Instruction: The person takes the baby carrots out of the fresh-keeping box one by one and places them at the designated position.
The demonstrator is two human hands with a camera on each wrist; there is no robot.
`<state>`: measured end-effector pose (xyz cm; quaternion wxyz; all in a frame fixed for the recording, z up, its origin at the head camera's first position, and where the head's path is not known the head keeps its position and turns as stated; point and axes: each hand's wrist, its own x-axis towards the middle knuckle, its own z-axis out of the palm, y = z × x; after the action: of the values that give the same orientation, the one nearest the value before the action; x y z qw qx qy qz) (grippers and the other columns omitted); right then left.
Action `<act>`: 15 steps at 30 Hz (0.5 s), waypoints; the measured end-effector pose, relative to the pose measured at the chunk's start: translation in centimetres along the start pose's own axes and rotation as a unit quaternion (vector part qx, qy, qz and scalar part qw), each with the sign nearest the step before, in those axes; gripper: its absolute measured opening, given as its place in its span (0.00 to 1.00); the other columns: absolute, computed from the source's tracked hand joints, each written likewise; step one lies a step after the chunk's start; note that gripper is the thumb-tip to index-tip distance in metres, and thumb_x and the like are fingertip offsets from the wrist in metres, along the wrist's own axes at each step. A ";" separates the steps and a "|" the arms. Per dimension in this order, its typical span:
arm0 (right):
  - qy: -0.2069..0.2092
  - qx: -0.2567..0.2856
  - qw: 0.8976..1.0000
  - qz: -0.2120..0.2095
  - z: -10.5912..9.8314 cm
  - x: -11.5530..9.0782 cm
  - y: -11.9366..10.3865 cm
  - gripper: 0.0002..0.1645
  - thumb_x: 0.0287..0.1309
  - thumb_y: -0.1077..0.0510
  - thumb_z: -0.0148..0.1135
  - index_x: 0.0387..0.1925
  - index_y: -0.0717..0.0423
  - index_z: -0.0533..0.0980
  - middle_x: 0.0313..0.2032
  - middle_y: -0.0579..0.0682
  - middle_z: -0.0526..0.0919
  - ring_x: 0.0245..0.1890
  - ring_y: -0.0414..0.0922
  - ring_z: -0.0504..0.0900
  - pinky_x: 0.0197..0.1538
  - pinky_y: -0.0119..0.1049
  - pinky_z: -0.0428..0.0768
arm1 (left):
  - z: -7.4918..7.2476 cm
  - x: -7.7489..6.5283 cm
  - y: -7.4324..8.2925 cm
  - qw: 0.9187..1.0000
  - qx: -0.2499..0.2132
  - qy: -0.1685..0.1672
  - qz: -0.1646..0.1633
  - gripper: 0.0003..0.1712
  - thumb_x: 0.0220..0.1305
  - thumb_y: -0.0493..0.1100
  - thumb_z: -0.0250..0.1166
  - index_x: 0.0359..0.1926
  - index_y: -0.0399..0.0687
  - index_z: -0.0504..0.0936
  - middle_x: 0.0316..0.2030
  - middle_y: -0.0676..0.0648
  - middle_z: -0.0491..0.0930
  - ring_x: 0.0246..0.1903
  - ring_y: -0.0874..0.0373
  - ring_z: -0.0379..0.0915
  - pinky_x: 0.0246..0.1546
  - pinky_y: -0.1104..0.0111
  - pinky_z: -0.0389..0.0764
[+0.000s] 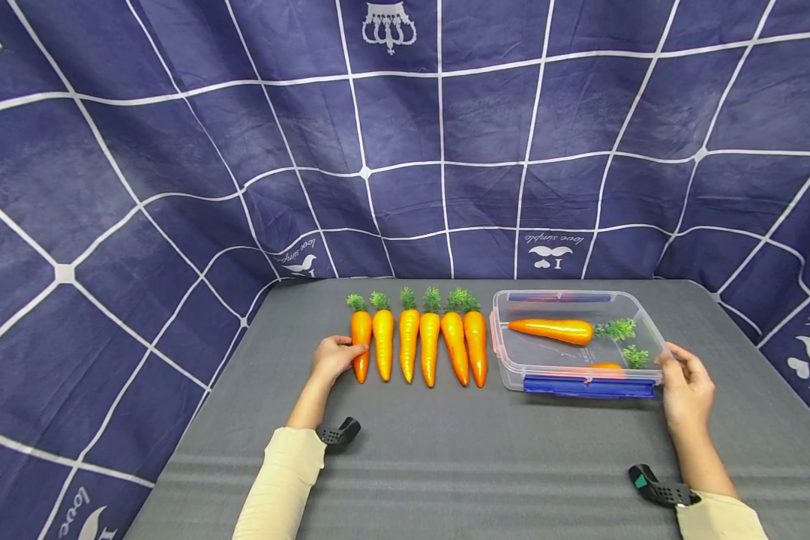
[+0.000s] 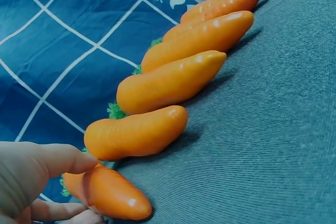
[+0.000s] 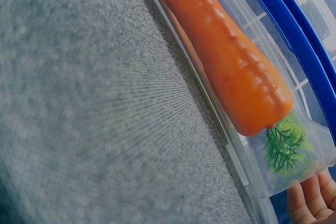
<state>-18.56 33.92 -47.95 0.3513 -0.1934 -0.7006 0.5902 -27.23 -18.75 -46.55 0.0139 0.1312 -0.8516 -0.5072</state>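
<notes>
Several orange carrots with green tops lie side by side in a row. My left hand [image 1: 335, 357] is at the row's left end and pinches the leftmost carrot [image 1: 361, 330]; in the left wrist view the thumb [image 2: 68, 160] lies over this carrot [image 2: 118, 195], other fingers on its far side. Right of the row stands a clear plastic box [image 1: 506, 367] with blue clips. Inside it are two carrots, one lying across the back [image 1: 553, 330], the other [image 1: 607, 367] partly hidden by the front wall. My right hand [image 1: 688, 386] holds the box's right end.
A grey cloth [image 1: 445, 465] covers the table. Dark blue curtain [image 1: 405, 195] with white lines rises behind and at both sides. Black wrist bands [image 1: 340, 433] sit on both forearms.
</notes>
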 end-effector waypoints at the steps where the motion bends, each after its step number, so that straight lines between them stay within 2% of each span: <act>1: 0.001 -0.002 1.000 0.000 0.0 0.0 0.0 0.18 0.62 0.64 0.53 0.38 0.34 0.78 0.21 0.25 0.76 0.20 0.28 0.69 0.27 0.18 0.66 | -0.1 0.0 0.1 1.000 0.000 0.002 0.002 0.25 0.53 0.44 0.73 0.46 0.29 0.79 0.35 0.39 0.84 0.21 0.62 0.73 0.22 0.75 0.75; 6: 0.001 -0.003 1.000 0.003 0.0 -0.1 -0.1 0.18 0.62 0.64 0.53 0.38 0.34 0.78 0.22 0.25 0.75 0.21 0.28 0.69 0.27 0.18 0.66 | -0.6 0.2 0.6 1.000 0.000 0.007 0.011 0.27 0.56 0.44 0.71 0.50 0.29 0.78 0.40 0.35 0.84 0.26 0.60 0.78 0.24 0.75 0.76; 11: -0.003 -0.009 1.000 0.002 -0.1 0.0 -0.1 0.17 0.62 0.64 0.53 0.39 0.35 0.78 0.22 0.25 0.75 0.22 0.29 0.69 0.28 0.19 0.66 | -0.9 0.4 1.5 1.000 0.002 0.011 0.021 0.27 0.56 0.44 0.71 0.52 0.31 0.78 0.40 0.36 0.83 0.30 0.55 0.79 0.28 0.71 0.80; 15: -0.003 -0.009 1.000 -0.003 0.0 0.0 0.0 0.17 0.62 0.64 0.53 0.39 0.35 0.78 0.22 0.25 0.75 0.21 0.28 0.69 0.27 0.19 0.65 | -0.7 0.6 2.6 0.999 0.023 0.023 0.042 0.26 0.55 0.46 0.71 0.51 0.33 0.80 0.39 0.38 0.83 0.32 0.51 0.78 0.30 0.70 0.76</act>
<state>-18.56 33.93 -47.98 0.3494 -0.1932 -0.7074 0.5832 -28.24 -18.27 -44.02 0.0517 0.1073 -0.8672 -0.4835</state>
